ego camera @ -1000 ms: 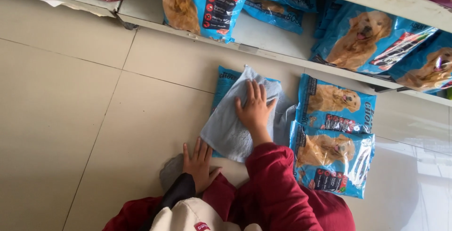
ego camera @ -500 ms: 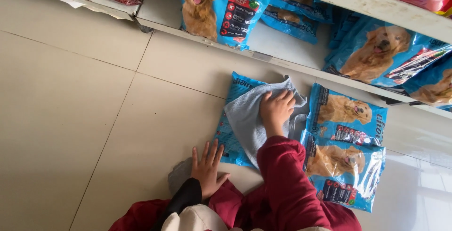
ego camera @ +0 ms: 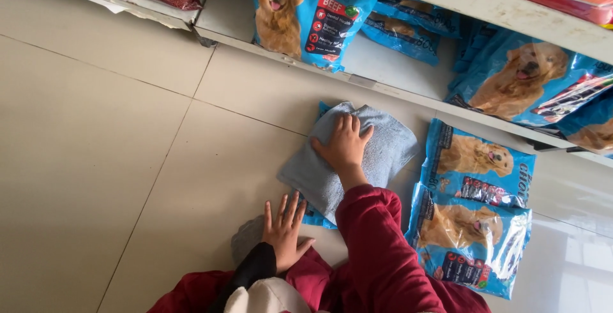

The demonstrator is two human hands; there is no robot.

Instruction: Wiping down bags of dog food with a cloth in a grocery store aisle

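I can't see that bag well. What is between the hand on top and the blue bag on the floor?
A grey cloth lies between the right hand and the blue bag, covering most of it in the head view.

Soft, even daylight is filling the scene, and the pale floor tiles (ego camera: 96, 160) are picking up a whitish glare toward the lower right corner — that is where the light seems to be coming from. Shadows are staying faint and short, showing only under the shelf edge (ego camera: 357, 80) and around the grey cloth (ego camera: 383, 153). The picture is holding fairly sharp in the middle, while the upper corners are softening slightly and straight lines are bowing a little at the edges.
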